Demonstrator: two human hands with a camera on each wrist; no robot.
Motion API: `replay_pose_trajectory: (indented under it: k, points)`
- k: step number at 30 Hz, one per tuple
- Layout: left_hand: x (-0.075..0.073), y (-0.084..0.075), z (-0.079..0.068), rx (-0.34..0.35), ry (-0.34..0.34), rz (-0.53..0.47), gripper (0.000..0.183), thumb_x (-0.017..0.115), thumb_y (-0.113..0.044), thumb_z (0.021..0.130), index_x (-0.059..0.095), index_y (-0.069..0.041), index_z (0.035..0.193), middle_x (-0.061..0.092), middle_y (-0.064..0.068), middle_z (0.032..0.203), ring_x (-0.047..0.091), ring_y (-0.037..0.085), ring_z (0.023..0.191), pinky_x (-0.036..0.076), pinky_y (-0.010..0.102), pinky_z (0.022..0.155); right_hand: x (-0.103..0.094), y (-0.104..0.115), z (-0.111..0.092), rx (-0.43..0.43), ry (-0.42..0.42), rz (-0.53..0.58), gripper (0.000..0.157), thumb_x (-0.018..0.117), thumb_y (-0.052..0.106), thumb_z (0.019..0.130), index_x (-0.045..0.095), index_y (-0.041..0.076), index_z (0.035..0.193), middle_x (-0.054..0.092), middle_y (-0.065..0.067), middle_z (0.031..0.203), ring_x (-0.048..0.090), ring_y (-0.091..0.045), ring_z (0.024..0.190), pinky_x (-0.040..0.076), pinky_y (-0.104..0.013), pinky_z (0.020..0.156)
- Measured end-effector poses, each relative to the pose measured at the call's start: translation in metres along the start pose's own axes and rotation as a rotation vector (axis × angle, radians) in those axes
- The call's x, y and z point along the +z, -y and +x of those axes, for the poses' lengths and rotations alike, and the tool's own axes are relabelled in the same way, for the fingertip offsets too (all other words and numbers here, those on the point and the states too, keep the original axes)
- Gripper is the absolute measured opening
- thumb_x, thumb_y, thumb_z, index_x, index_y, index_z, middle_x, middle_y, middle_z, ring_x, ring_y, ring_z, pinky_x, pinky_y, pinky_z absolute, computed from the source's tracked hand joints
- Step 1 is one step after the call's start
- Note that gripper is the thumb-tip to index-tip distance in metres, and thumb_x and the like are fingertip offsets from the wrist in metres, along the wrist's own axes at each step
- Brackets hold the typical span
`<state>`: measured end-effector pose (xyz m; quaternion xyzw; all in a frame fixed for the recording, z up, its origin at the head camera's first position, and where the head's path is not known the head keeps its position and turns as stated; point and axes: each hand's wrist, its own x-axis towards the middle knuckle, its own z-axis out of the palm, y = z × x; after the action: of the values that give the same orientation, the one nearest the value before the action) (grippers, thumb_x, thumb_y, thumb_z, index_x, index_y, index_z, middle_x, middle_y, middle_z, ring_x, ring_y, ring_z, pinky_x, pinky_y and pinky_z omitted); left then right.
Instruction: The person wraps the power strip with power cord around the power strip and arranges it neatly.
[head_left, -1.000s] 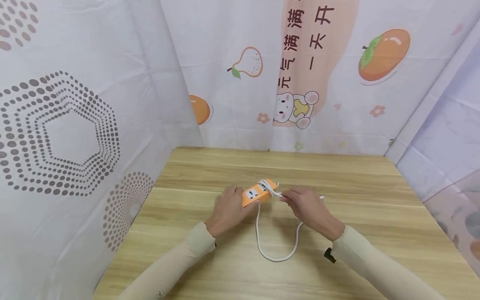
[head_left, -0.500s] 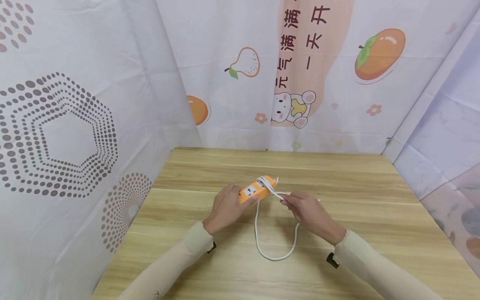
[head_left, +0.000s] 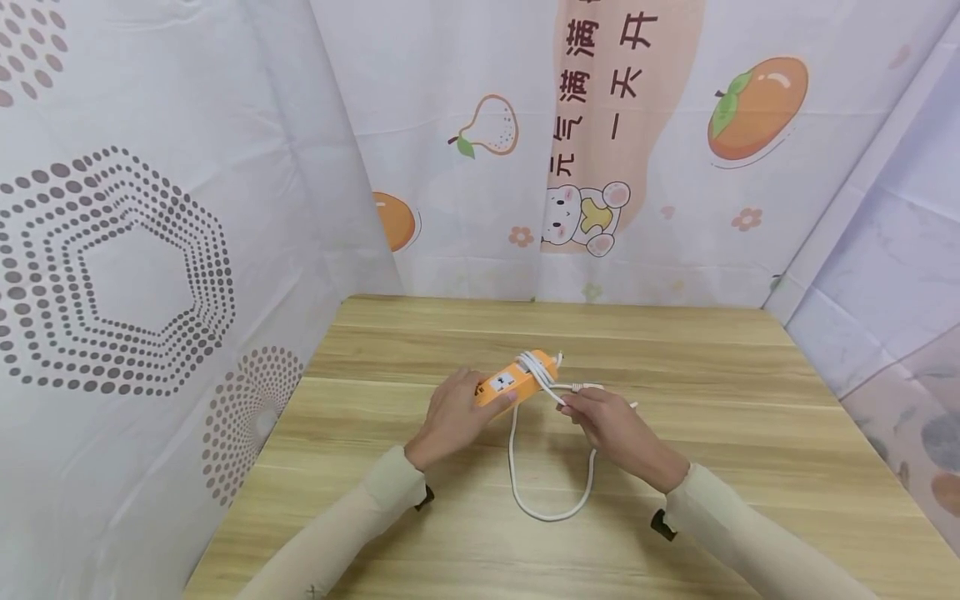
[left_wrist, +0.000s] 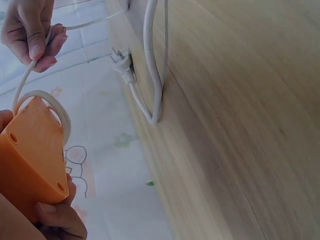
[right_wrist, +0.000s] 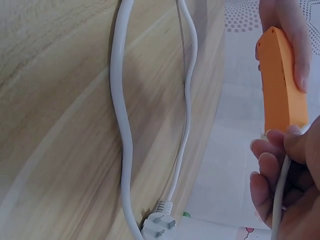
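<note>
An orange power strip (head_left: 500,384) with white sockets is gripped at its near end by my left hand (head_left: 453,417), thumb along its side. White cord (head_left: 533,367) is wound in several turns round its far end. My right hand (head_left: 618,429) pinches the cord between thumb and fingers, just right of the strip. In the right wrist view the cord (right_wrist: 281,195) runs through the curled fingers of that hand. The white three-pin plug (left_wrist: 121,63) lies on the table in the left wrist view. In the head view, the right hand partly covers the plug end.
A loop of loose cord (head_left: 551,518) lies on the wooden table (head_left: 420,333) between the two forearms. Printed white curtains (head_left: 450,275) hang along the back and left edges. A pale curtain (head_left: 885,275) closes off the right side.
The right hand, pinching the cord, has come slightly down and nearer. The power strip has shifted a little and tilted in the left hand. More of the plug's neck shows beside the right hand.
</note>
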<state>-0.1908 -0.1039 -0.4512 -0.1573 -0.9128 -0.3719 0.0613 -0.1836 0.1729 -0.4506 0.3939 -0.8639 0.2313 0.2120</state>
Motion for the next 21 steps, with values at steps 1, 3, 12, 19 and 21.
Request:
replay_pose_trajectory:
  k: [1, 3, 12, 19, 21]
  points:
    - [0.000, 0.000, 0.000, 0.003, 0.000, -0.007, 0.066, 0.060, -0.066, 0.094, 0.070, -0.006, 0.120, 0.055, -0.004, 0.089, 0.049, 0.015, 0.072, 0.040, 0.032, 0.063, 0.000, 0.000, 0.000, 0.002, -0.001, 0.002, 0.013, 0.076, 0.000, 0.090, 0.075, 0.001, 0.103, 0.068, 0.001, 0.087, 0.063, -0.009, 0.076, 0.055, -0.028, 0.065]
    - [0.000, -0.001, 0.000, 0.005, 0.002, -0.016, 0.065, 0.061, -0.066, 0.094, 0.070, -0.006, 0.119, 0.057, -0.004, 0.090, 0.051, 0.014, 0.073, 0.042, 0.032, 0.063, -0.001, -0.001, 0.000, 0.004, -0.004, 0.016, 0.013, 0.076, -0.001, 0.090, 0.075, 0.002, 0.102, 0.068, 0.001, 0.087, 0.063, -0.009, 0.076, 0.055, -0.028, 0.064]
    - [-0.001, -0.003, -0.001, 0.013, 0.026, -0.078, 0.063, 0.060, -0.065, 0.096, 0.072, -0.010, 0.121, 0.063, -0.003, 0.098, 0.055, 0.014, 0.079, 0.047, 0.032, 0.063, -0.001, -0.007, -0.002, 0.039, 0.040, 0.066, 0.010, 0.075, 0.001, 0.091, 0.076, 0.005, 0.101, 0.066, 0.004, 0.083, 0.061, -0.006, 0.074, 0.054, -0.028, 0.064]
    - [-0.005, -0.005, -0.001, 0.020, 0.062, -0.126, 0.056, 0.060, -0.062, 0.097, 0.075, -0.011, 0.114, 0.067, -0.003, 0.102, 0.058, 0.013, 0.080, 0.049, 0.031, 0.065, -0.001, -0.014, -0.003, 0.035, 0.066, 0.107, 0.024, 0.074, 0.002, 0.091, 0.076, 0.004, 0.115, 0.073, 0.000, 0.091, 0.067, -0.009, 0.082, 0.057, -0.032, 0.070]
    - [-0.005, -0.005, -0.001, 0.032, 0.079, -0.148, 0.053, 0.061, -0.059, 0.098, 0.075, -0.009, 0.111, 0.067, -0.002, 0.100, 0.058, 0.013, 0.078, 0.048, 0.031, 0.064, 0.000, -0.016, -0.003, 0.018, 0.060, 0.120, 0.023, 0.076, 0.003, 0.091, 0.077, 0.005, 0.113, 0.073, 0.001, 0.092, 0.066, -0.009, 0.081, 0.056, -0.031, 0.069]
